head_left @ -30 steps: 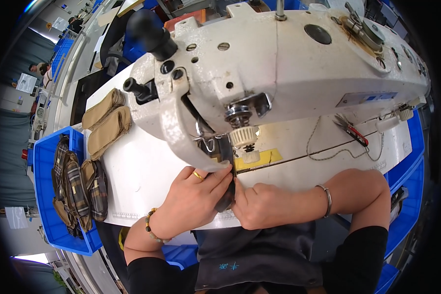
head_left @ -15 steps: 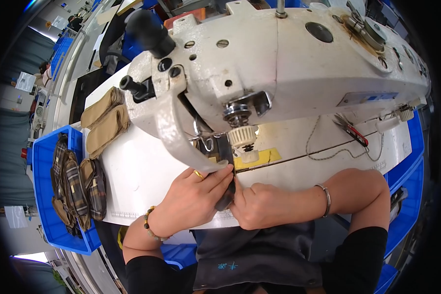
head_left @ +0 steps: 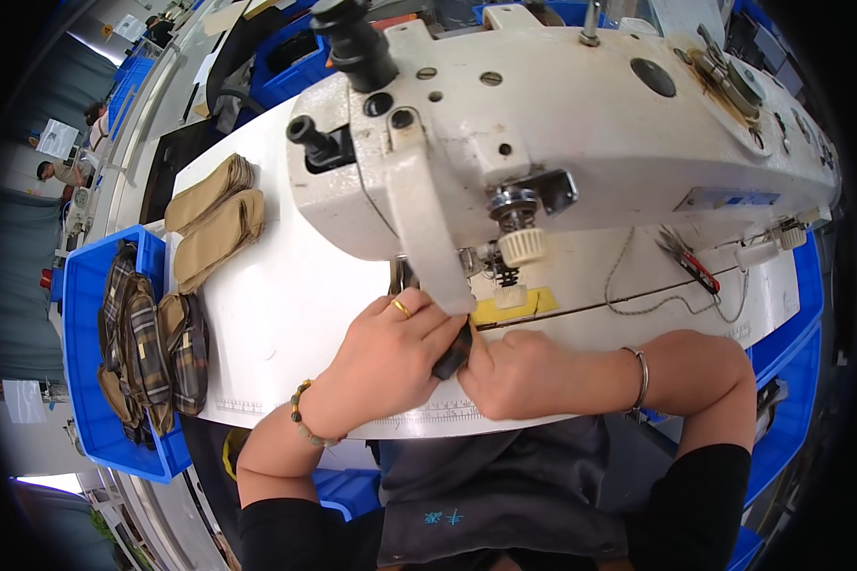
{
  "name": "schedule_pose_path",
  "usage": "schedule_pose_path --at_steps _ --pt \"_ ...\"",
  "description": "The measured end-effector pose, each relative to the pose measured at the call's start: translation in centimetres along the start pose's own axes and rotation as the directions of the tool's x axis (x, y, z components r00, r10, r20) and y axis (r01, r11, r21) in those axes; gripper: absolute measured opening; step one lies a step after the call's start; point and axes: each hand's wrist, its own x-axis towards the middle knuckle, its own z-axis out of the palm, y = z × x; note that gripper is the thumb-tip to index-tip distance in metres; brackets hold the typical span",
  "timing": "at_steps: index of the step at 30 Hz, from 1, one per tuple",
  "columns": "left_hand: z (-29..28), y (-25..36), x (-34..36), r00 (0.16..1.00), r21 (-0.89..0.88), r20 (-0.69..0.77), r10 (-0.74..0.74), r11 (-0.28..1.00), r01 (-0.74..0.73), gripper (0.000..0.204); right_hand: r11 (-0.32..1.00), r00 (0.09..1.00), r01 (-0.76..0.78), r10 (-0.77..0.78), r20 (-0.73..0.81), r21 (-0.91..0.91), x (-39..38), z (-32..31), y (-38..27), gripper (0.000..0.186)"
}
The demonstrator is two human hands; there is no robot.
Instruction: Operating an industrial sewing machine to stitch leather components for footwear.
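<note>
Left grip [head_left: 396, 350], pressed together, and right grip [head_left: 512, 373], curled, touch dark cloth [head_left: 452, 358] between them; pinching unclear.

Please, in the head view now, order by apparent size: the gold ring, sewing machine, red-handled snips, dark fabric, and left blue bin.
1. Sewing machine, though nearest the camera
2. Left blue bin
3. Red-handled snips and dark fabric: unsure, fabric partly covered
4. Gold ring
</note>
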Motion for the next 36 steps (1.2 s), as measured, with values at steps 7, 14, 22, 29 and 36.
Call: schedule_pose_path --at_steps 7,14,22,29,36 --pt "-0.1 -1.6 1.6 0.999 0.055 -0.033 -0.035 0.998 0.037 0.051 0.992 0.993 -0.116 0.114 0.044 0.042 0.3 1.1 1.6 0.011" --pt "0.7 -1.8 1.1 0.992 0.087 -0.125 0.025 0.996 -0.014 0.049 0.987 0.987 -0.158 0.159 -0.017 0.039 0.0 1.3 1.7 0.012" --pt "1.2 -1.9 0.5 0.971 0.135 -0.189 0.146 0.983 -0.121 0.042 1.0 0.998 -0.021 0.022 0.056 -0.014 -0.2 0.0 0.5 0.019" --pt "0.8 -1.6 0.9 0.981 0.114 -0.138 0.134 0.986 -0.119 0.042 1.0 0.998 -0.017 0.017 0.058 -0.014 -0.1 0.3 0.5 0.018" --pt "0.5 -2.5 2.0 0.989 0.163 -0.149 0.017 0.987 0.008 0.042 0.989 0.989 -0.145 0.143 0.042 0.037 0.4 1.0 1.6 0.02"
